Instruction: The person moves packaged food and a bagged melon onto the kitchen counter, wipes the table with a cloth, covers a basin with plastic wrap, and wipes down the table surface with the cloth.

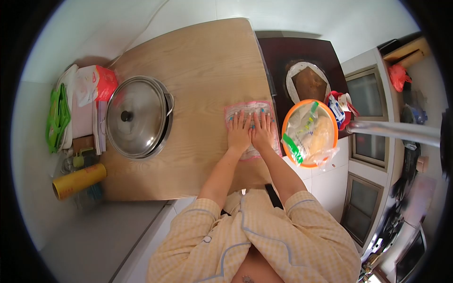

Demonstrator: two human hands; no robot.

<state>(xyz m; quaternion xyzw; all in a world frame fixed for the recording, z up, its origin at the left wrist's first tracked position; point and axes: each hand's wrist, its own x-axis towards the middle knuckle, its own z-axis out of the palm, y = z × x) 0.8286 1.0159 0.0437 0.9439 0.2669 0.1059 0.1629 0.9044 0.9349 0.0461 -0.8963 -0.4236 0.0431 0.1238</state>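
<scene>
A pink-edged patterned cloth (255, 153) lies flat near the right edge of the wooden table (203, 61). My left hand (239, 133) rests palm down on it, fingers stretched toward the far side. Right beside it, my right hand (262, 132) lies flat on the same cloth, its fingers also extended and slightly apart. The two hands touch or nearly touch along their inner sides. The cloth's middle is partly hidden under both hands.
On the table's left sits a lidded steel pan (134, 118). Tissue packs (96, 85), a green bag (57, 118) and a yellow roll (79, 181) line the left side. To the right are an orange-rimmed bin (336, 129) holding plastic bags and a dark table (306, 47).
</scene>
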